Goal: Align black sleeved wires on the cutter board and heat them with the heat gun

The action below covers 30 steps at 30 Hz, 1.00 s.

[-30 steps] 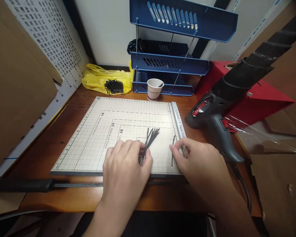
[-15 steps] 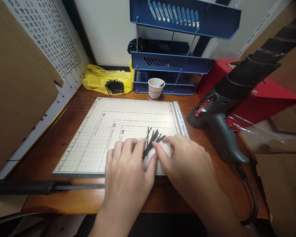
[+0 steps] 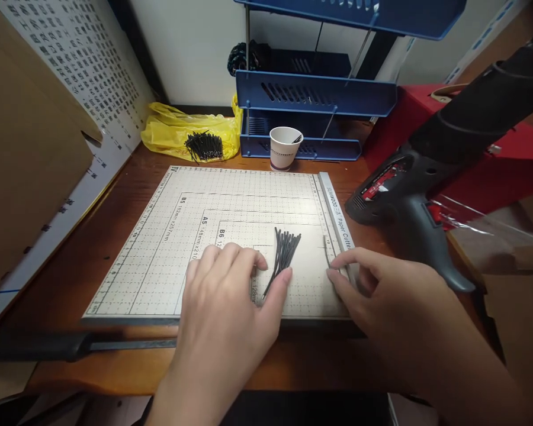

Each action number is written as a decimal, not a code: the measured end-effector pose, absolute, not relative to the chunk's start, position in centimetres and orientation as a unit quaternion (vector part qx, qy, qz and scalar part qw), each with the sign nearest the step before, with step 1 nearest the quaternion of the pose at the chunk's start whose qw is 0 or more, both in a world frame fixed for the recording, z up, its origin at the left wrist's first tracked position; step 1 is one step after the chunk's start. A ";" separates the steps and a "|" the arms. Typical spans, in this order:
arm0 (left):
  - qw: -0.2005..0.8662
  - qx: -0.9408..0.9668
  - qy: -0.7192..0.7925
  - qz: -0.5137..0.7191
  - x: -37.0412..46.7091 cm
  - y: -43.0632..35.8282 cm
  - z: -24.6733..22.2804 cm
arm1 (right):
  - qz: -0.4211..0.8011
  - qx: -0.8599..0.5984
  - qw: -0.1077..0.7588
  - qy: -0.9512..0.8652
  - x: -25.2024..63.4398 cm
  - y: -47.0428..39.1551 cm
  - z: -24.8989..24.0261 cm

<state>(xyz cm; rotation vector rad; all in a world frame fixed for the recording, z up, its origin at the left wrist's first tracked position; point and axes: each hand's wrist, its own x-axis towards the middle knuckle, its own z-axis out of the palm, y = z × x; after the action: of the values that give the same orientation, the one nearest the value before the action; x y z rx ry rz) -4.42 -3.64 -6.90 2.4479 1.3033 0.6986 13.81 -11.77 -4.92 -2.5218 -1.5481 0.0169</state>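
Observation:
A bundle of short black wire-like pieces [image 3: 286, 244] lies fanned out on the gridded paper cutter board [image 3: 160, 266]. Around its near end curves my left hand [image 3: 231, 296], fingers and thumb apart, the thumb tip against or just beside the pieces. Over by the board's right edge, my right hand [image 3: 373, 290] pinches one short black wire [image 3: 326, 251] between thumb and forefinger. Whether these pieces are wire or thin tubing I cannot tell.
A heat gun [image 3: 417, 177] leans at the right by a red box [image 3: 506, 171]. Behind the board are a paper cup [image 3: 281, 155], a blue tray rack [image 3: 315, 94] and a yellow bag [image 3: 160, 133] bearing more black pieces [image 3: 204, 146]. The cutter's handle [image 3: 35, 347] lies front left.
My right hand has moved right, away from the bundle, with a single wire in its pinch. My left hand has loosened around the bundle, which now lies neater. The view has shifted slightly.

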 end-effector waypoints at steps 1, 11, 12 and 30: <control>0.138 0.850 0.451 0.233 -4.3 -3.6 -6.9 | 0.002 -0.851 0.085 -0.519 13.9 -11.9 -4.9; 0.190 0.849 0.443 0.215 -3.5 -3.3 -6.5 | 0.085 -0.834 0.140 -0.528 11.7 -9.1 -4.4; 0.199 0.848 0.441 0.215 -3.5 -3.1 -6.5 | 0.093 -0.835 0.142 -0.524 11.5 -8.9 -4.4; 0.241 0.827 0.462 0.214 -3.7 -2.6 -6.4 | 0.129 -0.851 0.138 -0.490 11.1 -8.2 -4.2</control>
<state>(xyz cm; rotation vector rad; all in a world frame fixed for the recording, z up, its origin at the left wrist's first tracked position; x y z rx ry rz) -3.73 -2.63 -6.39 2.2614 1.2627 0.5858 11.15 -8.22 -4.17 -2.4609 -1.4177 0.3736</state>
